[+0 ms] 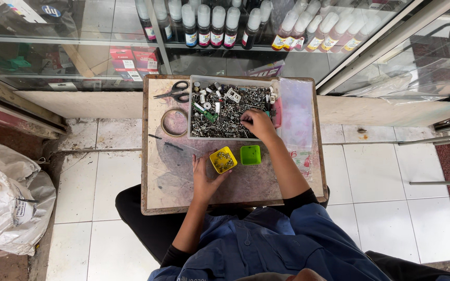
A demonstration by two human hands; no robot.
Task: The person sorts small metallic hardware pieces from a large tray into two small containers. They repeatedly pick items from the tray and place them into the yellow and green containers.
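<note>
Item one: the worktop (173, 182), a small, stained square board, is sitting over my operator's lap on a white tiled floor (386, 208).

Item two: a clear tray (191, 117) is lying at the far half of the worktop, filled with small metal screws and bits (225, 117).

Item three: the right hand (259, 124) is reaching into the tray's near right corner, its grip curled down among the screws; I cannot tell whether the fingertips are pinching anything.

Item four: a yellow cup (223, 159) is standing just below the tray, holding a few small metal pieces. The left hand (205, 179) is resting flat on the worktop, its grip spread, with fingers touching the cup's near left side.

Item five: a green cup (250, 154) is standing just right of the yellow one, close but apart.

Item six: scissors (175, 91) are lying at the far left corner, and a tape ring (174, 123) is lying below them, left of the tray.

Item seven: a clear plastic bag (297, 114) is covering the worktop's right strip.

Item eight: a glass cabinet (225, 47) with rows of bottles (209, 26) is standing beyond. A white sack (9, 198) is slumping on the floor at left.
</note>
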